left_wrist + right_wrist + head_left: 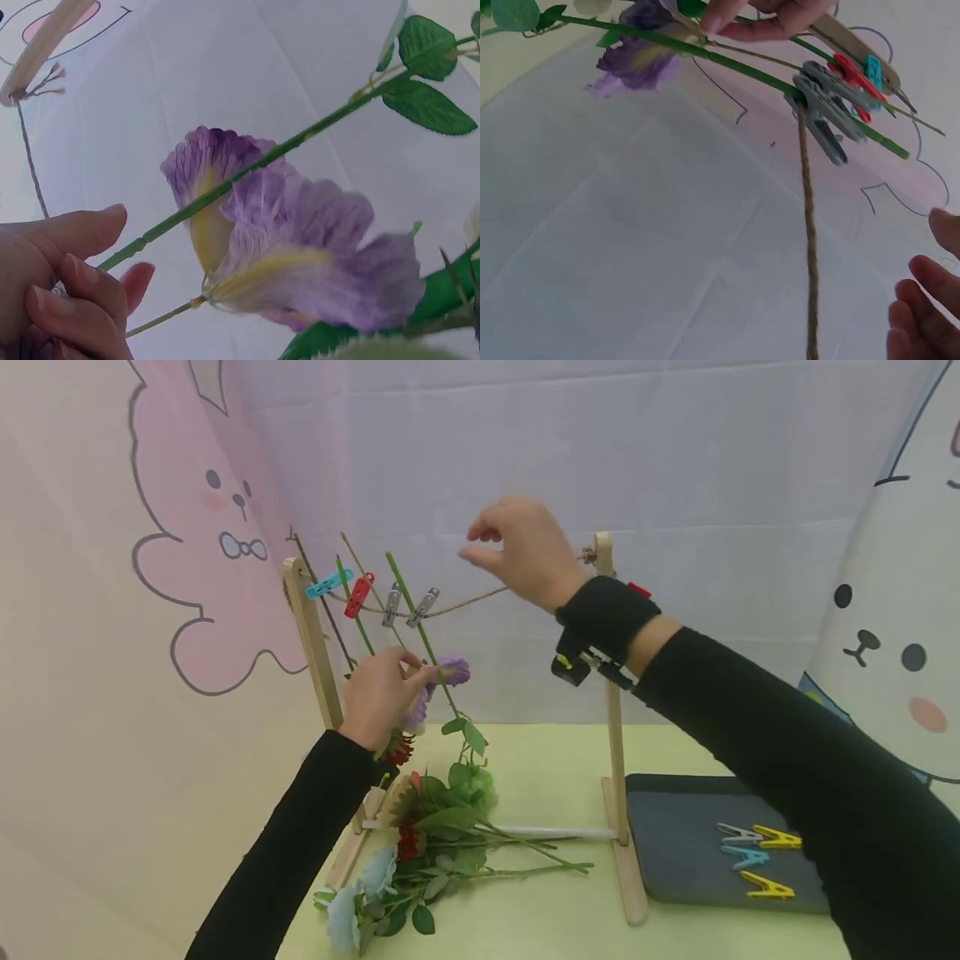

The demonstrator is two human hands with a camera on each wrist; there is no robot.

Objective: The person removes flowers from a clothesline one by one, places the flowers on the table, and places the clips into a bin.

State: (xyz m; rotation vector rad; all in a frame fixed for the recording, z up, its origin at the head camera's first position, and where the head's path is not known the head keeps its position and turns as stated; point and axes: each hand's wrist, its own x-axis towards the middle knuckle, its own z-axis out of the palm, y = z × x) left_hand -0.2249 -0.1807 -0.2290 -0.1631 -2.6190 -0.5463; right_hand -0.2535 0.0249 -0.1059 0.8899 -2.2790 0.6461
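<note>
My right hand [525, 547] is raised above the twine [472, 602], its fingers loosely bent and holding nothing. My left hand [382, 693] is beside the purple flower [453, 671] and a green stem [300, 139]; thumb and fingertips stand apart near the stem. Clothespins fasten the upright stems to the twine, blossoms hanging down: a blue clothespin [328, 584], a red clothespin [359, 595], a grey clothespin [391, 605] and another grey clothespin [423, 607]. In the right wrist view, the green stem [742, 67] passes in front of my left fingertips.
Wooden posts [617, 743] hold up the twine. Under it several artificial flowers [442, 818] lie on the yellow-green table [540, 935]. To the right, a dark tray [675, 868] carries several loose clothespins [768, 885]. Behind hangs a pale cloth [675, 468] with cartoon animals.
</note>
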